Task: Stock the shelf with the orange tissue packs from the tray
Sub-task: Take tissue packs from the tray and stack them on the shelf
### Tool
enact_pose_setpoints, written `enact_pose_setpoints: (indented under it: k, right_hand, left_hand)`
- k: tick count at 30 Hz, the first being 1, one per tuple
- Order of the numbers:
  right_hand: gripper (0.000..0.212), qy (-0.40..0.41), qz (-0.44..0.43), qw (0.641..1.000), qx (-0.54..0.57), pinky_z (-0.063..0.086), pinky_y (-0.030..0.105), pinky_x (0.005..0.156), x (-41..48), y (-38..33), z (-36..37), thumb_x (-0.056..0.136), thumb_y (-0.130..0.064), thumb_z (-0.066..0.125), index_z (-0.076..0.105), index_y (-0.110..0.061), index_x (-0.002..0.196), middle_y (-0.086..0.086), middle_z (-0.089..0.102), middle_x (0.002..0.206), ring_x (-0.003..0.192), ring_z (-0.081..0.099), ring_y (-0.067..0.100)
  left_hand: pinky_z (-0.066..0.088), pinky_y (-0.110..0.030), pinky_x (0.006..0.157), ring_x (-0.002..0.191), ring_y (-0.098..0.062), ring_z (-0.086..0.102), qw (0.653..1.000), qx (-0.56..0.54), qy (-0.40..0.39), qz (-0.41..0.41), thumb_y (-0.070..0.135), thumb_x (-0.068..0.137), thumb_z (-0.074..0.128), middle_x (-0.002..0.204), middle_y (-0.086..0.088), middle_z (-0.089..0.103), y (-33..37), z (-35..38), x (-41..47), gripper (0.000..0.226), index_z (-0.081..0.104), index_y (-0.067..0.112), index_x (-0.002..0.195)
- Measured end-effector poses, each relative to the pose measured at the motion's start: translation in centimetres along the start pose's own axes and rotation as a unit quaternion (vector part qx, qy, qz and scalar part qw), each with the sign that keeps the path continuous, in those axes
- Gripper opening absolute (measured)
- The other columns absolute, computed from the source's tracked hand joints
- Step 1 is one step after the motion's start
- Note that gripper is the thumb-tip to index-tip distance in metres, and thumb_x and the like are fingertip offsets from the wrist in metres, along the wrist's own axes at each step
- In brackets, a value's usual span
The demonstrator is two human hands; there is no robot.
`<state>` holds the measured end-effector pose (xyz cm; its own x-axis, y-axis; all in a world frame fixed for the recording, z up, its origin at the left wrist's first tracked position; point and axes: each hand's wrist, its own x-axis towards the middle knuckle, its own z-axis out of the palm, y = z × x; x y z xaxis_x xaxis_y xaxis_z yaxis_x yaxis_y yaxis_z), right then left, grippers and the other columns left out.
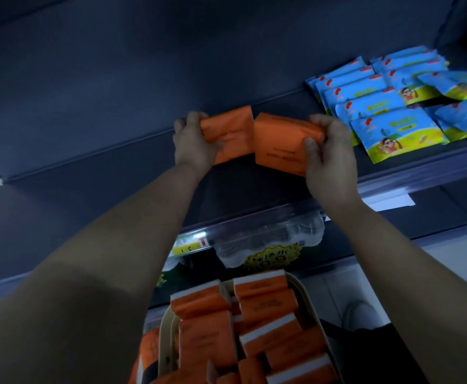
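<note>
Overhead, left hand (192,145) grips one orange pack (229,131); right hand (329,162) grips a second pack (282,142) at three o'clock.

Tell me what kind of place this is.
Most likely a shop or supermarket aisle: a price label on the shelf rail, rows of identical blue packs on display, and shrink-wrapped bottled water with a yellow price sign reading 9.9.

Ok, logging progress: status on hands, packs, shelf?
Left hand grips one orange plastic-wrapped tissue pack, right hand a second orange pack, both at dark shelf. Beige tray below holds more. Blue wipe packs clear, right.
</note>
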<state>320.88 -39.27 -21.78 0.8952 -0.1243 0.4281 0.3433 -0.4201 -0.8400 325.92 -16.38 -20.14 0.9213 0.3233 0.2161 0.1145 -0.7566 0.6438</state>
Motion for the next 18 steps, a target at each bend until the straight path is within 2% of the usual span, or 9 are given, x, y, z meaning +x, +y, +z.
enact_pose_setpoints:
  k: [2, 5, 9, 13, 18]
  right_hand:
    - [0.033, -0.009, -0.015, 1.000, -0.017, 0.039, 0.024, 0.090, 0.2, 0.1, 0.1, 0.096, -0.011, 0.050, 0.048, -0.011, 0.129, 0.007, 0.048, 0.126, 0.111, 0.049, 0.014]
    - [0.033, -0.018, -0.023, 0.999, -0.026, 0.042, 0.028, 0.091, 0.6, 0.7, 0.2, 0.095, -0.009, 0.052, 0.050, -0.012, 0.128, 0.007, 0.050, 0.124, 0.111, 0.051, 0.018]
    - [0.034, -0.022, -0.018, 0.999, -0.018, 0.038, 0.022, 0.091, 1.3, 1.8, 0.1, 0.094, -0.008, 0.053, 0.051, -0.010, 0.128, 0.003, 0.049, 0.121, 0.109, 0.051, 0.017]
    - [0.034, -0.027, -0.021, 0.999, -0.019, 0.034, 0.016, 0.089, 2.2, 2.6, 0.1, 0.093, -0.008, 0.055, 0.051, -0.011, 0.127, 0.007, 0.050, 0.122, 0.104, 0.046, 0.008]
    - [0.039, -0.029, -0.035, 0.999, -0.030, 0.035, 0.017, 0.092, 3.3, 2.8, 0.7, 0.087, -0.001, 0.060, 0.056, -0.014, 0.124, 0.001, 0.046, 0.116, 0.103, 0.045, 0.006]
  left_hand:
    - [0.041, -0.024, 0.092, 0.109, -0.022, 0.049, 0.999, -0.009, 0.036, 0.022, 0.005, 0.080, 0.065, 0.116, 0.000, 0.036, 0.5, 0.5, 0.7, 0.043, 0.052, 0.024, 0.117]
    - [0.037, -0.015, 0.085, 0.101, -0.015, 0.050, 0.999, -0.020, 0.048, 0.017, -0.001, 0.084, 0.055, 0.113, 0.002, 0.035, 1.3, 1.2, 1.9, 0.039, 0.055, 0.022, 0.114]
    - [0.039, -0.018, 0.085, 0.097, -0.013, 0.049, 0.998, -0.029, 0.054, 0.000, 0.000, 0.086, 0.050, 0.112, 0.002, 0.035, 1.8, 1.9, 3.9, 0.036, 0.056, 0.022, 0.114]
    - [0.042, -0.019, 0.089, 0.095, -0.012, 0.048, 0.997, -0.029, 0.072, 0.009, 0.003, 0.088, 0.050, 0.111, 0.003, 0.035, 2.0, 2.4, 5.7, 0.033, 0.058, 0.021, 0.114]
    - [0.042, -0.019, 0.092, 0.104, -0.020, 0.053, 0.995, 0.008, 0.096, 0.021, -0.001, 0.087, 0.047, 0.111, 0.003, 0.033, 2.3, 3.4, 7.7, 0.033, 0.058, 0.017, 0.113]
